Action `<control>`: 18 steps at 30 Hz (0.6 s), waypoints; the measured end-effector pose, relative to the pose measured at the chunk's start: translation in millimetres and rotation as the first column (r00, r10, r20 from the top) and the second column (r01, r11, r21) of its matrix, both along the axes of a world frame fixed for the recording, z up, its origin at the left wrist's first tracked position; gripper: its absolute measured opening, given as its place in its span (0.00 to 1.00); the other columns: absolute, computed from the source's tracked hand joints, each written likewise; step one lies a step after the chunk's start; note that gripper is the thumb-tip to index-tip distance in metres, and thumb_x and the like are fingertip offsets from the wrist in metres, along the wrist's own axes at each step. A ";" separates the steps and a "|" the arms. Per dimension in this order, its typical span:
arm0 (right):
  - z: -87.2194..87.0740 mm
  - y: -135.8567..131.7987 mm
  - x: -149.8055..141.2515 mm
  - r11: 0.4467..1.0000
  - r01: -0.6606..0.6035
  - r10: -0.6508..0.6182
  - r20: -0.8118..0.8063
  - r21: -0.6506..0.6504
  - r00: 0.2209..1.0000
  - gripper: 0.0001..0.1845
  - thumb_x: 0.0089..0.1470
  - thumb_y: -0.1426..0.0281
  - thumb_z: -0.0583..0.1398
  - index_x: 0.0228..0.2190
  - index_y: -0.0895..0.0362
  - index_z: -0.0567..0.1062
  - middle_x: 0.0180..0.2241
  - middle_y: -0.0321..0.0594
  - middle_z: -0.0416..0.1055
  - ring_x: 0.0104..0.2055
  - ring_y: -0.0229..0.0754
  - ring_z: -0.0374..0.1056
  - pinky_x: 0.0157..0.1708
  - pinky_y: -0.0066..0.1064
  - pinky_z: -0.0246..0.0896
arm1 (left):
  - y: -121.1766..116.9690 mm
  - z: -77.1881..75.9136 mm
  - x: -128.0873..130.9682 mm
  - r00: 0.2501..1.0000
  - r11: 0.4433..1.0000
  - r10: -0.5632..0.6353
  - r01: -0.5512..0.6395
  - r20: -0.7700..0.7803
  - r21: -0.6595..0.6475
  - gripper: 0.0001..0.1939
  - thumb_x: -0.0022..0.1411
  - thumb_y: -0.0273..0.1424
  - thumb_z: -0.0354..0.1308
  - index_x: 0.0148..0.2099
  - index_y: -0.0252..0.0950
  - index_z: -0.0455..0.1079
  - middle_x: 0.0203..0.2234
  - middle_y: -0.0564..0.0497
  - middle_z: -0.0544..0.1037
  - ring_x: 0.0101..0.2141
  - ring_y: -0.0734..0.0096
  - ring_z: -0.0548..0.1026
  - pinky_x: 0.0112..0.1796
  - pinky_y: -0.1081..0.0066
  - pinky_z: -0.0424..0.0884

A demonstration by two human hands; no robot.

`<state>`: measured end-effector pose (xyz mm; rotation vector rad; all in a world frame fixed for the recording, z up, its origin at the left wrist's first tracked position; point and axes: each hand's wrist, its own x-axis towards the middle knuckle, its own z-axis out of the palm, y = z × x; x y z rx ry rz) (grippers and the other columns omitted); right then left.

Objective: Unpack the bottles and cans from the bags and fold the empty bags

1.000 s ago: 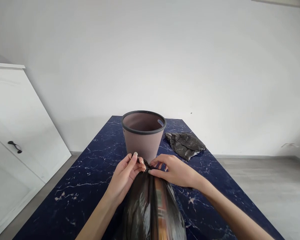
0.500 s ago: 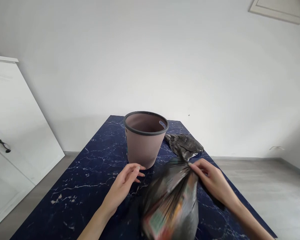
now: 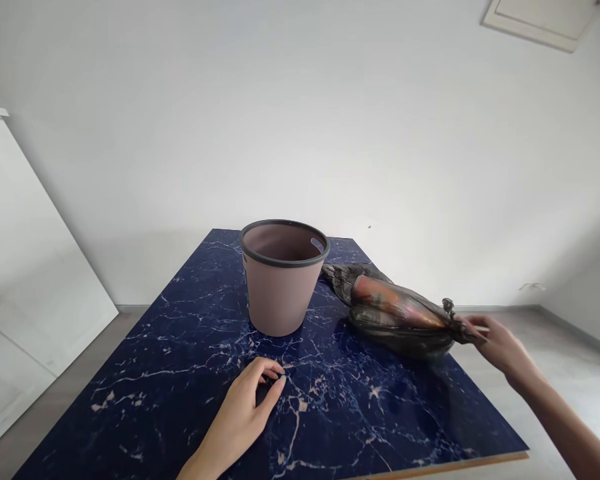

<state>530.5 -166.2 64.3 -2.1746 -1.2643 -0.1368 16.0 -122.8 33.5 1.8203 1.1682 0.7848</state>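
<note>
My right hand [image 3: 497, 343] is closed on the knotted neck of a filled black garbage bag [image 3: 405, 317]. The thin plastic lets orange and red packaging show through. The bag lies on its side at the table's right edge, its far end reaching the loose black plastic bag [image 3: 340, 277]. My left hand [image 3: 253, 403] is low over the table in front of the bin, fingers curled and thumb tip close to the index finger, with nothing visible in it. A mauve trash bin [image 3: 280, 300] with a dark grey rim stands upright, with no liner showing over its rim.
The dark blue marbled table [image 3: 180, 353] ends at a light wooden front edge [image 3: 455, 465]. Behind it rises a white wall [image 3: 280, 120]. A white cabinet [image 3: 30, 267] stands on the left, and grey floor [image 3: 575, 393] shows on the right.
My right hand has carried the filled bag from the table's front middle to the right edge, turning it onto its side. My left hand has drawn back toward me and its fingers have closed.
</note>
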 end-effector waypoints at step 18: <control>29.1 69.9 -66.0 0.758 -0.547 0.541 -0.125 -0.355 0.831 0.38 0.71 0.40 0.43 0.52 0.51 0.81 0.60 0.45 0.79 0.64 0.60 0.73 0.67 0.48 0.63 | -4.9 -7.6 0.9 0.989 0.988 -0.081 0.096 -0.126 0.123 0.14 0.77 0.47 0.54 0.48 0.46 0.76 0.50 0.47 0.80 0.52 0.52 0.79 0.56 0.55 0.73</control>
